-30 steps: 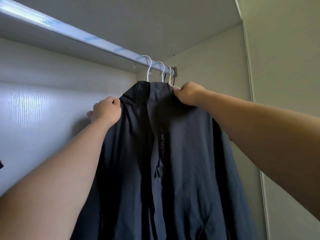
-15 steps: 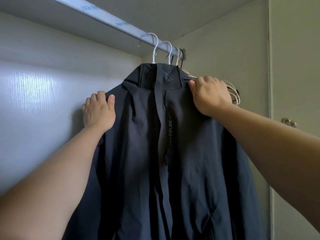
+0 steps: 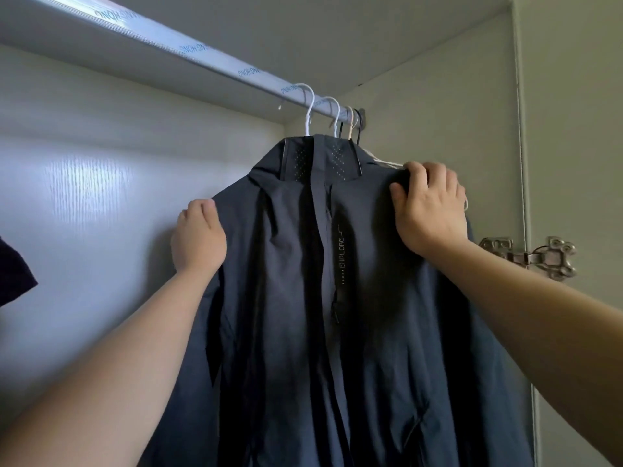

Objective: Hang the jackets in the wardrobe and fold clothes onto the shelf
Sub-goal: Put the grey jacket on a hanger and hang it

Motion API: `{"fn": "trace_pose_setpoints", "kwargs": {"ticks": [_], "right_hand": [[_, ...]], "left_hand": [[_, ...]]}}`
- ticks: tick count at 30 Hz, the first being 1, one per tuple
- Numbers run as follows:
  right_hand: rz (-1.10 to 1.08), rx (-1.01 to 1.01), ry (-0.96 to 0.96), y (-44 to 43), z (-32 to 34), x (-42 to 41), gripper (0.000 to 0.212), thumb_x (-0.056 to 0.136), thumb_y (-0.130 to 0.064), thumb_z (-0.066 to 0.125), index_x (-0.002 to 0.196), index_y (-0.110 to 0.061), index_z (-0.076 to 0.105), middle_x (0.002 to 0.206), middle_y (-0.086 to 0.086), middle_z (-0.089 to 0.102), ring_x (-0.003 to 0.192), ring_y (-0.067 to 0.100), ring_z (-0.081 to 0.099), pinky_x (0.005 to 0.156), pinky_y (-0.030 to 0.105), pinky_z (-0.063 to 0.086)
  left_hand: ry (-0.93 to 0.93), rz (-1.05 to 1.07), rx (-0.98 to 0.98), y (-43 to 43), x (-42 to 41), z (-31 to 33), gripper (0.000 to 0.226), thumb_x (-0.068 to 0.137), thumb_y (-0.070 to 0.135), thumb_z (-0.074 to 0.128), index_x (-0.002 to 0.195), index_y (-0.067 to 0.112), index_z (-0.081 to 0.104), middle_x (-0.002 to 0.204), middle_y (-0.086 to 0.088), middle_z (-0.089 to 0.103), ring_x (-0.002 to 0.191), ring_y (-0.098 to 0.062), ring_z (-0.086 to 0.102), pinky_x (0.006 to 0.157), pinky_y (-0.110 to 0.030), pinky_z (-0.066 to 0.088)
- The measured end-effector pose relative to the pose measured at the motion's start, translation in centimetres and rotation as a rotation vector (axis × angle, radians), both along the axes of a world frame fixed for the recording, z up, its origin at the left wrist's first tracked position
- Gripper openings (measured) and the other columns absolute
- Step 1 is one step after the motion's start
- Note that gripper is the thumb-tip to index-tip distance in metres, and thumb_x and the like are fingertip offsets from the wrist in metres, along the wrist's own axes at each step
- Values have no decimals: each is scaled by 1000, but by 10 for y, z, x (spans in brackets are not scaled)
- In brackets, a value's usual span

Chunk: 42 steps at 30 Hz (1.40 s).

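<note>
- Jacket point(image 3: 337, 281), dark navy, hangs front-on from the rail point(image 3: 168, 42), up near the rail's right end, inside the wardrobe.
- It's on a white hanger point(image 3: 308, 106), hook over the rail, collar standing just under it.
- Left grip point(image 3: 199, 237) is at the jacket's left shoulder, fingers curled in over the shoulder edge, pinching the fabric there.
- Right grip point(image 3: 428, 207) is on the right shoulder, fingers hooked over the top of it, thumb pressed on the front: clamped onto the cloth.
- Behind the jacket, more hooks crowd the rail's right end: a second white hanger point(image 3: 333, 112), a beige hanger point(image 3: 350, 123), a black hanger point(image 3: 360, 126), all close together.
- Zip line runs straight down the middle, small pale lettering beside it.
- Metal hinge point(image 3: 529, 256) shows on the right side wall, just past the right wrist.
- Dark cloth point(image 3: 13, 267) peeks in at the far left edge; what it is, can't tell.
</note>
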State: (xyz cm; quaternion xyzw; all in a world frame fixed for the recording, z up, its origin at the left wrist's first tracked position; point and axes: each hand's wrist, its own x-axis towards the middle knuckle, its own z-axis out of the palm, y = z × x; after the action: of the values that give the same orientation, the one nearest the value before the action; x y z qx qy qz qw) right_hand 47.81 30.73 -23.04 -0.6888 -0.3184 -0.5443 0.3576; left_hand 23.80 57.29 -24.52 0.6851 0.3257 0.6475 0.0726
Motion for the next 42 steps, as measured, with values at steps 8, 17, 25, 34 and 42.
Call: {"fn": "trace_pose_setpoints", "kwargs": {"ticks": [8, 17, 25, 34, 42], "right_hand": [[258, 155, 431, -28, 6, -11, 42, 108, -29, 29, 114, -4, 62, 120, 25, 58, 115, 43, 51, 95, 41, 41], [292, -2, 473, -45, 21, 2, 46, 108, -34, 34, 97, 0, 63, 114, 33, 63, 109, 47, 57, 88, 42, 44], [507, 98, 629, -45, 35, 8, 21, 100, -25, 55, 90, -12, 68, 92, 12, 67, 90, 29, 62, 74, 31, 42], [197, -201, 516, -42, 55, -9, 44, 100, -48, 38, 106, -18, 70, 122, 16, 66, 114, 39, 57, 96, 42, 48], [433, -78, 699, -29, 66, -17, 35, 98, -33, 48, 96, -3, 67, 104, 17, 65, 104, 36, 63, 85, 36, 47]], "left_hand": [[-334, -419, -306, 26, -22, 5, 23, 87, 34, 56, 70, 27, 43, 73, 2, 37, 72, -16, 29, 65, -31, 28], [-291, -326, -192, 21, -41, 28, 21, 87, 17, 75, 76, 34, 71, 85, 19, 70, 88, -8, 68, 86, -27, 53], [-255, -407, -425, 19, -52, 47, 36, 72, 66, 58, 71, 32, 69, 89, 14, 71, 89, -21, 65, 93, -40, 53], [99, -648, -474, -10, -43, 77, 32, 100, 41, 57, 100, 15, 75, 91, 0, 79, 90, -22, 74, 88, -35, 55], [75, -708, -545, -13, -49, 89, 21, 91, 27, 75, 105, 12, 76, 104, -10, 77, 96, -26, 73, 87, -38, 57]]}}
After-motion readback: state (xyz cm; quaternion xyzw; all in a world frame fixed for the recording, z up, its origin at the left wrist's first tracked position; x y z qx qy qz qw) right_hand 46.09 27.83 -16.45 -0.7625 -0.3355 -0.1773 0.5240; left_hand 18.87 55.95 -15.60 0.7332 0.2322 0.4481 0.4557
